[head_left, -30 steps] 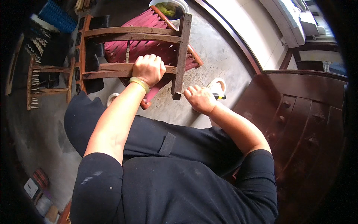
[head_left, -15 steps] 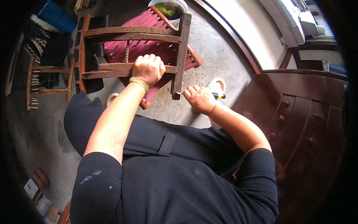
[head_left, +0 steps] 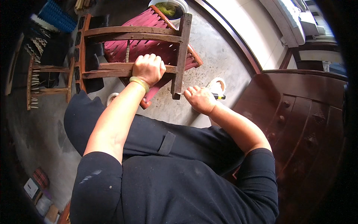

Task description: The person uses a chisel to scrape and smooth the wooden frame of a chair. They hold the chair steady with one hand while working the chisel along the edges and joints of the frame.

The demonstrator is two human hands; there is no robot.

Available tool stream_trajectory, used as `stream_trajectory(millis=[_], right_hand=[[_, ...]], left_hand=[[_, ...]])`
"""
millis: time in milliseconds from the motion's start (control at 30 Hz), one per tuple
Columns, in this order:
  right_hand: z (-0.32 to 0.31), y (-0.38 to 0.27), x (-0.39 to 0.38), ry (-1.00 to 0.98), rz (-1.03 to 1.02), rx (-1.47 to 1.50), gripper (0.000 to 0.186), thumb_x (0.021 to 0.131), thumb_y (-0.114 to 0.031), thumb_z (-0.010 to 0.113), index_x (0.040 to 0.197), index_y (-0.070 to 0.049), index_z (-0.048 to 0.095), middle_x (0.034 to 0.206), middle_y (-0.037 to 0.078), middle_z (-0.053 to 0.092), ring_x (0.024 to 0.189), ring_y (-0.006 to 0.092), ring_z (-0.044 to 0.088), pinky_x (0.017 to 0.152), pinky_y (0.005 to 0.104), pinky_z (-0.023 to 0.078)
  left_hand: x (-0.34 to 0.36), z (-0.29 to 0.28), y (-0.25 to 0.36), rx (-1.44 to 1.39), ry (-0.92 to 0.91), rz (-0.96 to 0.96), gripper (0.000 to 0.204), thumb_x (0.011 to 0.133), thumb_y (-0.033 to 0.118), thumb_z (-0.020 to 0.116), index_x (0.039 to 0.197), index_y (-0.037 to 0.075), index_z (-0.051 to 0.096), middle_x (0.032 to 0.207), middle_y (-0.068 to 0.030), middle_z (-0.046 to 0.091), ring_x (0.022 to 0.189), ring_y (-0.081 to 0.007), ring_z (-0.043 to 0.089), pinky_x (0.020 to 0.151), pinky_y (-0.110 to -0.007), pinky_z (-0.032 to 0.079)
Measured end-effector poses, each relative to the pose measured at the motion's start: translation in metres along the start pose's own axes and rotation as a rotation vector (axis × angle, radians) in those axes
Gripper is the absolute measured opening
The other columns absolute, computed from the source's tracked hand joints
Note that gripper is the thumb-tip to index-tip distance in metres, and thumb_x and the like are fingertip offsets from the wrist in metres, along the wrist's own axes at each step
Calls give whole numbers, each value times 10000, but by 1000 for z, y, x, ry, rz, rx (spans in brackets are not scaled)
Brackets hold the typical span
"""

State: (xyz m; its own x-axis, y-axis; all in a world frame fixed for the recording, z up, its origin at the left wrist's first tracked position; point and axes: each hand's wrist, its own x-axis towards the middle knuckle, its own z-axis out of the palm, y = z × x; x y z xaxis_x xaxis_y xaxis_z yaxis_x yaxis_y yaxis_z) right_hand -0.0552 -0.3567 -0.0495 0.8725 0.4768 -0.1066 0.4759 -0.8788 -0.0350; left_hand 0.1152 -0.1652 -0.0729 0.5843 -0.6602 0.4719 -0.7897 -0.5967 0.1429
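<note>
A brown wooden frame (head_left: 182, 56) with two long rails, like part of a small stool, stands before me. My left hand (head_left: 148, 69), with a pale bangle at its wrist, is wrapped around the frame's nearer rail (head_left: 112, 71). Close to the lower end of its right-hand bar, my right hand (head_left: 200, 99) is closed around a tool with a black and yellow handle (head_left: 219, 96). The fingers hide most of that tool, so its kind is unclear. Black straps (head_left: 100, 22) wrap the frame's left bar.
Behind the frame is a seat woven of dark pink strips (head_left: 145, 22). A white bucket (head_left: 183, 5) with something green stands beyond it. Another wooden frame (head_left: 52, 91) is at left, near a blue basket (head_left: 56, 15). Dark wooden panelling (head_left: 294, 123) rises at right.
</note>
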Motion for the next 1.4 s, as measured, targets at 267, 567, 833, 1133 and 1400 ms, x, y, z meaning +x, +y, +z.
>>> stream_trajectory(millis=[267,567,833,1133,1400], right_hand=[[-21,31,26,75,167,-30,76,841,-150,518,871,-81,530,819,67,570,790,238,625,615,375,521],[-10,9,7,15,57,-90,83,812,-171,532,845,-94,526,808,49,557,760,206,609,577,334,508],[-14,17,19,70,100,-102,90,824,-165,522,862,-83,528,813,51,564,748,207,608,586,337,511],[-18,-34,-22,-146,70,91,97,818,-123,539,873,-43,529,822,89,583,764,247,632,596,364,527],[-27,-81,-24,-14,641,532,67,866,-103,501,886,-40,514,797,182,616,740,374,636,660,466,497]], left_hand=[[-1,1,1,-5,1,-7,161,804,209,558,681,110,533,689,-59,536,677,-244,564,622,-375,429],[-1,0,0,-9,-2,-6,161,808,204,553,679,111,531,688,-59,539,677,-247,566,630,-377,434],[-1,-1,1,-10,-12,-13,157,810,207,553,687,110,540,703,-62,549,688,-248,571,638,-376,438],[-1,0,2,6,-16,-23,166,820,224,548,693,117,543,712,-58,555,703,-248,578,648,-385,441],[-1,-1,1,39,-37,-8,202,864,247,522,709,119,539,713,-48,561,708,-241,585,651,-384,450]])
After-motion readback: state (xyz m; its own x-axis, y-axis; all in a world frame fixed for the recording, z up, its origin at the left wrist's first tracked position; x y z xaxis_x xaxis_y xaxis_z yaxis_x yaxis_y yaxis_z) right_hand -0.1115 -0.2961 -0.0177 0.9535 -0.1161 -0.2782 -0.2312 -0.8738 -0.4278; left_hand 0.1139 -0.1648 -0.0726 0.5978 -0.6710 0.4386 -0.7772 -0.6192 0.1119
